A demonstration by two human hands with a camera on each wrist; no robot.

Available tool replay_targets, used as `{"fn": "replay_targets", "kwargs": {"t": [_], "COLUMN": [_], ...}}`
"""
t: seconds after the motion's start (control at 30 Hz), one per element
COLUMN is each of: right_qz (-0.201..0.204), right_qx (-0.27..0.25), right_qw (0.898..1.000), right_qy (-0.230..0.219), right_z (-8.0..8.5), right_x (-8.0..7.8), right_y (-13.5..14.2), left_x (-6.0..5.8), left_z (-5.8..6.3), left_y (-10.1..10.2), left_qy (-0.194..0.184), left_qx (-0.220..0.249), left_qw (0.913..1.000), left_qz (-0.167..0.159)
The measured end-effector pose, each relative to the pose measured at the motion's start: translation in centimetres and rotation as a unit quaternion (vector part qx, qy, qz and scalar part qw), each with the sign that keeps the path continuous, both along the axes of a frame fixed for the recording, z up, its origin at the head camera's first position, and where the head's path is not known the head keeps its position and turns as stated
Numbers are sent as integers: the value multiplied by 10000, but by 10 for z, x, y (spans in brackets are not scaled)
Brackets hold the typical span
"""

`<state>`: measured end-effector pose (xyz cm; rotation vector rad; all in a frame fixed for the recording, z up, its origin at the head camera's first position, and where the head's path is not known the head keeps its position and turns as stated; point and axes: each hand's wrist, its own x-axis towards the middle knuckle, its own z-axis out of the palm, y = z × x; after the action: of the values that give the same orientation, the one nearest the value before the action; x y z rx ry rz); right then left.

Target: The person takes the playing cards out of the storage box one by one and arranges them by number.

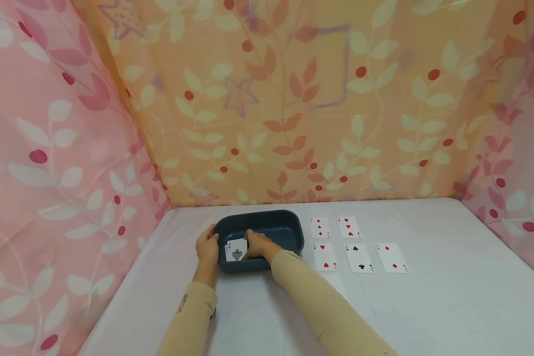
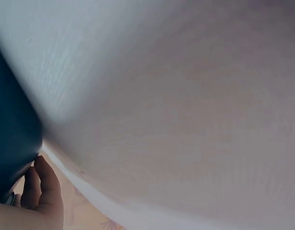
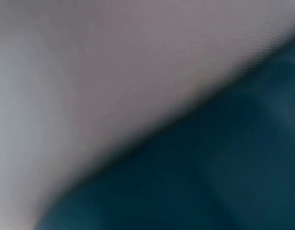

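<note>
A dark blue rectangular tub [image 1: 289, 215] stands on the white-covered table. My left hand [image 1: 207, 247] grips its left end at the rim. In the left wrist view, fingers [image 2: 47, 189] of that hand bend against the tub's outer wall [image 2: 15, 124]. Inside the tub, my right hand [image 1: 259, 244] holds the right edge of an ace of spades playing card [image 1: 237, 251]; another card's edge peeks out behind it. The right wrist view is blurred and shows the tub's side [image 3: 185, 182], not the fingers.
Right of the tub lie face-up cards: a three of diamonds [image 1: 319, 227], a three of hearts [image 1: 348, 227], a two of hearts [image 1: 325, 256], a two of clubs [image 1: 359, 258] and a two of diamonds [image 1: 392, 257]. The right sleeve [image 1: 313, 296] partly covers another white card. Patterned curtains [image 1: 267, 123] surround the table.
</note>
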<state>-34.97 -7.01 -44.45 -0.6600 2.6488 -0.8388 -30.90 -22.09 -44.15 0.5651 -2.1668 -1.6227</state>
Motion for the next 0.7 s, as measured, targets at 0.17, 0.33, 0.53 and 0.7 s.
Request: {"fn": "replay_targets", "kwargs": {"t": [0.17,0.33,0.53,0.7], "right_qz": [58,-145,-331,-383], "right_qx": [-1381,-2417,-3253,-3323], "right_qw": [9901,9685,9389,9359], "right_qy": [-227,-587,-1079,-1104], "right_z": [0,4,18,30], "right_x": [1,0,1,4], "right_y": [3,12,28,46], "left_x": [-1,-1,1,2], "left_z": [-2,-1,-1,0], "left_y": [-1,1,2,0], "left_qy": [15,-61,-40,-89], "left_qx": [41,112,214,319], "left_qw": [10000,9999,9997,9993], "left_qz": [18,-60,-92,-149]}}
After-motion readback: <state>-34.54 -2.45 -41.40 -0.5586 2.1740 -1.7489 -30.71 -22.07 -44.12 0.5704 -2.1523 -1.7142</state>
